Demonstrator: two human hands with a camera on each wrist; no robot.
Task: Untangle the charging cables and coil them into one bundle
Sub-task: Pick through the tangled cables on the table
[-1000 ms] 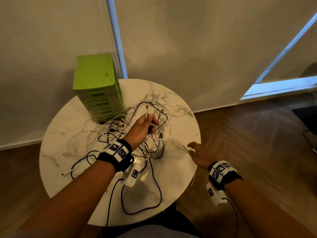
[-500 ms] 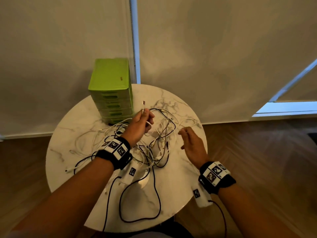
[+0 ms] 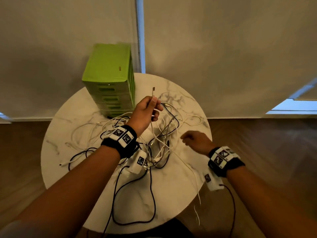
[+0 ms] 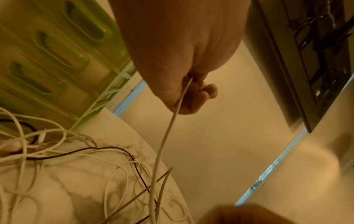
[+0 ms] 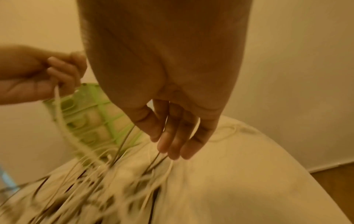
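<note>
Two hands over a tangle of charging cables [image 3: 161, 143] on a round marble bench [image 3: 187, 103].

Left of centre, a green drawer unit [image 3: 109, 79] stands at the bench's far edge. The left hand [image 3: 145, 114] pinches one white cable [image 4: 162, 144], plug end up, lifted above the pile mid-frame. Lower right, the right hand [image 3: 197, 141] hovers with relaxed fingers [image 5: 172, 136], grasping nothing.

Two hands [image 3: 145, 112], one green drawer unit [image 3: 109, 79], one round surface [image 3: 171, 200], perhaps six tangled cables [image 3: 163, 138].
</note>
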